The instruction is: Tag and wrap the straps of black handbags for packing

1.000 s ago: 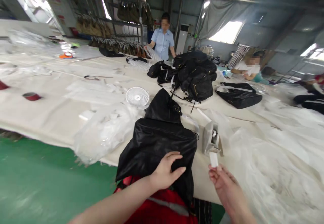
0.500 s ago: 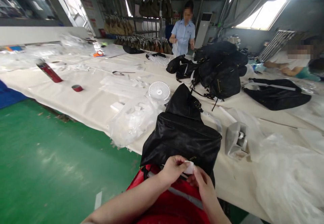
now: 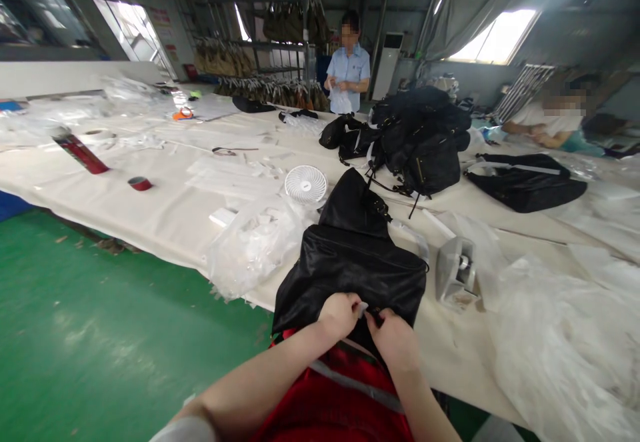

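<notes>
A black bag (image 3: 350, 262) lies at the near edge of the table, against my red apron (image 3: 345, 395). Over its front, my left hand (image 3: 341, 314) is closed on a small piece of white paper (image 3: 362, 309). Close beside it, my right hand (image 3: 395, 341) has thumb and finger pinched at the bag's front, by a small metal fitting. What exactly lies between those right fingertips is too small to make out.
Around the bag on the white table (image 3: 165, 209) are a white fan (image 3: 306, 185), a plastic bag of scraps (image 3: 255, 242), a tape dispenser (image 3: 456, 272) and clear plastic (image 3: 565, 335). Black bags (image 3: 425, 129) are piled behind. Two people (image 3: 349, 69) work across the table.
The white paper has moved from between both hands down to the bag's front and shows less. My right hand has turned and lowered its fingertips onto the bag. The view shifted slightly.
</notes>
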Action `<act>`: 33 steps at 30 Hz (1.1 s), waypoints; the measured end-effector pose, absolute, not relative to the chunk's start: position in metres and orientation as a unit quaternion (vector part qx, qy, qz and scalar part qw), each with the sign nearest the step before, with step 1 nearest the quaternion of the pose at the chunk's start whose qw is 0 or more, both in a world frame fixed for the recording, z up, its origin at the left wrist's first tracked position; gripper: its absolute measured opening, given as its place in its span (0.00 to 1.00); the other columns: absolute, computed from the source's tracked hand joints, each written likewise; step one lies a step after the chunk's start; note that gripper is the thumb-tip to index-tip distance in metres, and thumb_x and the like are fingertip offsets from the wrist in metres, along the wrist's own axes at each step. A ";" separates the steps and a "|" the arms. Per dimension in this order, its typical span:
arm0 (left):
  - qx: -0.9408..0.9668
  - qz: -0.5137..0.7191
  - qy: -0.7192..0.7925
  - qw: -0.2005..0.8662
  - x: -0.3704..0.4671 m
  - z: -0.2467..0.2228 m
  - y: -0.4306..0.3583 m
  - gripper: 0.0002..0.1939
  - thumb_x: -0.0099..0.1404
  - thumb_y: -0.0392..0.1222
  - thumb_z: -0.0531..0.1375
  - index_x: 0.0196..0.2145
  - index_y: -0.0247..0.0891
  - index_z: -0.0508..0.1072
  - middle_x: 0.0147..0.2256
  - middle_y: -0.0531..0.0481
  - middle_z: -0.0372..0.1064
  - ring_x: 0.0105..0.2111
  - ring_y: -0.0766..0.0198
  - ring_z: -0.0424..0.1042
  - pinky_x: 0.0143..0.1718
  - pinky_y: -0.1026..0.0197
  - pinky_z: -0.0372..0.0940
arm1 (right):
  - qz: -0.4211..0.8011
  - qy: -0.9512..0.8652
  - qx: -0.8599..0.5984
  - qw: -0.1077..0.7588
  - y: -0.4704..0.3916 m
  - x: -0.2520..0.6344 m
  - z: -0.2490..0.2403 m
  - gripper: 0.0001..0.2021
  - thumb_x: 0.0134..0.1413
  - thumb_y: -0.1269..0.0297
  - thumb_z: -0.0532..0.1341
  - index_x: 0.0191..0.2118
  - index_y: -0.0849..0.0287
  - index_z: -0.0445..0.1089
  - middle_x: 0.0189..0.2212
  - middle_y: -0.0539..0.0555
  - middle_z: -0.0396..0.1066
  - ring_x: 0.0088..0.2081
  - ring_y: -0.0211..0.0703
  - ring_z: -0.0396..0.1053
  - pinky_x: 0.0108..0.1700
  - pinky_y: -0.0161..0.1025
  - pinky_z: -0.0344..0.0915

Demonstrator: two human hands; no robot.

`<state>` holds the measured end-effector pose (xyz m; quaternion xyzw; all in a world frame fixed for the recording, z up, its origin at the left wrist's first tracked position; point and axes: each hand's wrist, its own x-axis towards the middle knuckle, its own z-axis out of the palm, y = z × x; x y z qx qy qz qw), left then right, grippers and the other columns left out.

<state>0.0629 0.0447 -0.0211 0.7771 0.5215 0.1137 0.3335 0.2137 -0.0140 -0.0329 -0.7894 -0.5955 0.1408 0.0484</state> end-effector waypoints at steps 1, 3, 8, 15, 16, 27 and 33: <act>0.782 0.100 0.523 0.323 0.065 -0.021 0.047 0.11 0.64 0.41 0.53 0.32 0.39 0.76 0.31 0.48 0.75 0.32 0.61 0.72 0.34 0.63 0.62 | 0.133 -0.595 -0.792 0.031 -0.010 0.212 -0.034 0.16 0.60 0.53 0.52 0.34 0.59 0.70 0.30 0.61 0.76 0.34 0.53 0.75 0.34 0.42 0.66; 0.784 0.083 0.528 0.315 0.068 -0.022 0.050 0.11 0.63 0.40 0.54 0.33 0.39 0.76 0.31 0.48 0.75 0.32 0.60 0.73 0.34 0.63 0.62 | 0.126 -0.597 -0.792 0.018 -0.006 0.211 -0.036 0.14 0.60 0.58 0.51 0.33 0.59 0.69 0.30 0.61 0.76 0.33 0.53 0.75 0.34 0.42 0.66; 0.767 0.077 0.535 0.344 0.069 -0.029 0.054 0.11 0.62 0.37 0.53 0.35 0.38 0.76 0.31 0.48 0.75 0.33 0.60 0.73 0.34 0.63 0.63 | 0.153 -0.599 -0.786 0.025 -0.006 0.216 -0.037 0.11 0.57 0.63 0.52 0.34 0.59 0.70 0.31 0.62 0.77 0.34 0.51 0.75 0.34 0.40 0.65; 0.757 0.030 0.508 0.409 0.087 -0.026 0.056 0.10 0.59 0.39 0.56 0.29 0.39 0.78 0.24 0.51 0.74 0.29 0.61 0.73 0.35 0.64 0.65 | 0.260 -0.563 -0.774 0.131 -0.011 0.236 -0.049 0.12 0.57 0.64 0.52 0.38 0.60 0.72 0.31 0.58 0.77 0.32 0.46 0.74 0.36 0.38 0.64; 0.757 0.028 0.507 0.411 0.091 -0.026 0.056 0.10 0.59 0.40 0.56 0.29 0.39 0.78 0.24 0.51 0.74 0.29 0.61 0.73 0.36 0.63 0.65 | 0.291 -0.545 -0.772 0.154 -0.012 0.238 -0.051 0.12 0.57 0.64 0.52 0.38 0.59 0.72 0.29 0.57 0.77 0.29 0.43 0.74 0.35 0.37 0.64; 0.736 0.056 0.506 0.445 0.100 -0.041 0.041 0.16 0.64 0.42 0.50 0.33 0.38 0.77 0.29 0.50 0.76 0.30 0.64 0.73 0.32 0.65 0.64 | 0.323 -0.524 -0.756 0.222 -0.022 0.238 -0.060 0.08 0.54 0.63 0.56 0.35 0.56 0.73 0.26 0.52 0.76 0.25 0.42 0.71 0.32 0.37 0.62; 0.714 0.129 0.518 0.453 0.101 -0.049 0.039 0.15 0.63 0.45 0.52 0.31 0.37 0.77 0.29 0.49 0.75 0.28 0.63 0.71 0.32 0.63 0.63 | 0.282 -0.575 -0.726 0.250 -0.027 0.235 -0.056 0.08 0.53 0.65 0.55 0.34 0.54 0.71 0.32 0.53 0.76 0.33 0.45 0.73 0.36 0.38 0.62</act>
